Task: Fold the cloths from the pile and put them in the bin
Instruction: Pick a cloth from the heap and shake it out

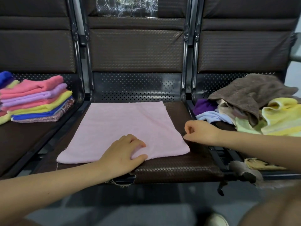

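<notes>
1. Left hand (123, 153) lay flat on the near edge of the pink cloth (123, 128), fingers relaxed and spread, pressing it down, gripping nothing
2. Right hand (200, 132) sat at the cloth's near right edge, fingers curled, thumb and fingertip pinching at the edge; can't tell for sure that fabric was in the pinch
3. Pink cloth: one, pale, thin, spread flat and square on the middle seat (179, 170), frayed threads at corners, one faint crease
4. Seat's woven brown cover was torn at the front edge
5. Unfolded pile (254, 103) on the right seat: brown, yellow, purple, light blue and beige cloths, at least five, jumbled
6. Folded stack (37, 100) on the left seat: about seven layers, pink, lilac, yellow, blue, patterned; more folded cloths beside it, cut off at frame edge
7. Three seat backs behind, clear plastic (127, 5) on the middle one
</notes>
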{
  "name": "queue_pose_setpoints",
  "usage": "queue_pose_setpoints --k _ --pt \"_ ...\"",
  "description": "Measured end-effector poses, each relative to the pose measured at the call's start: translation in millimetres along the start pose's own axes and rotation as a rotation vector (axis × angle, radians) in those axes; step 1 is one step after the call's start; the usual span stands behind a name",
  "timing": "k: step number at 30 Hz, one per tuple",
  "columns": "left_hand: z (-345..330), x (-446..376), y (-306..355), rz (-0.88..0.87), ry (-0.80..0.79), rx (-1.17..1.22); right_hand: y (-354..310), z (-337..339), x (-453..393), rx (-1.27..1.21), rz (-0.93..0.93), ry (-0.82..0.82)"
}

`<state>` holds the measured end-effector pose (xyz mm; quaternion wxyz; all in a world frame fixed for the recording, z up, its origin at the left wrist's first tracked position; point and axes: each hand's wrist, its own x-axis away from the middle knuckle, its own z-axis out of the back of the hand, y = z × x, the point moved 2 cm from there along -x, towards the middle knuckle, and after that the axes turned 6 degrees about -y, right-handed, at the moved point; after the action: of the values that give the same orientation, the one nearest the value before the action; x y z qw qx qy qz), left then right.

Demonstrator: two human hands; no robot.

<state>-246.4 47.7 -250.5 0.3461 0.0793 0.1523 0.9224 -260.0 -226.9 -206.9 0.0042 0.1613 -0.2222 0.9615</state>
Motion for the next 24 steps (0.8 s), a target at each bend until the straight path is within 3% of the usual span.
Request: queue_pose_setpoints --k 2,7,15,24 --pt "2 5 3 -0.037 0.008 0.018 -11 1 -6 -0.049 0.060 0.117" --pt "12 -6 1 -0.020 -0.035 0.095 -22 -1 -43 -0.141 0.045 0.118" --pt "33 -20 -36 0.164 -0.038 0.031 -1 6 -117 -0.295 -0.158 0.148" --pt "25 -14 -46 0.132 -0.047 -0.009 -27 -9 -151 -0.076 -0.190 0.148"
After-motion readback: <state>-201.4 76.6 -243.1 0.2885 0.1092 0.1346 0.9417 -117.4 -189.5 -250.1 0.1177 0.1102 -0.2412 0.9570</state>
